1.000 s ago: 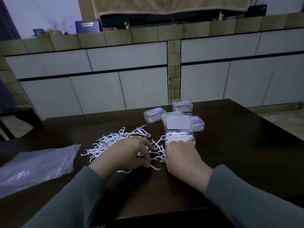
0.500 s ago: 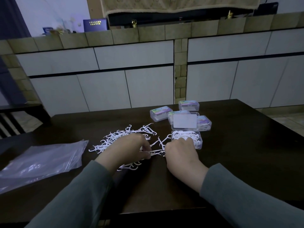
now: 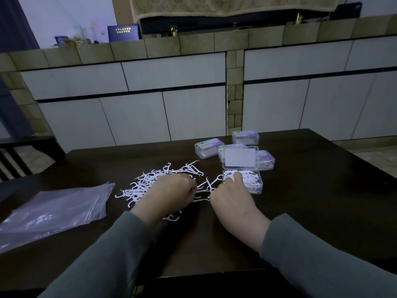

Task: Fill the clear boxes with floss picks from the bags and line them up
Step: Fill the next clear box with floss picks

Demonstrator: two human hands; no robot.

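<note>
Now, head view: only one camera, looking down over both forearms at a dark worktop (image 3: 311,203).
Left hand (image 3: 171,194): low centre of the frame, on the near edge of the loose floss picks (image 3: 159,181); its fingers are curled down into the pile, but the back of the hand hides whether they pinch a pick, so I cannot tell its grip.
Right hand (image 3: 232,198): just right of centre, one finger stretched forward and touching the picks inside the open clear box (image 3: 254,183); the other fingers look loosely bent, with nothing seen held.
Change: half a second ago the right hand sat at the near wall of that box, and a second ago it covered the near edge; now the fingertip reaches over the wall into the contents. The left hand has stayed on the pile throughout.
Meaning: I judge that picks are being pressed or tidied in the box, so filling of this one is under way, not finished.
Open box: right of the pile, its lid (image 3: 240,158) standing up behind it, white picks heaped inside.
Closed boxes (image 3: 207,147): four, clustered behind the open one in the centre right, not in a neat row yet.
Empty bags (image 3: 53,211): flat at the left edge, well apart from the pile.
Remaining: a large scatter of picks lies on the worktop.
</note>
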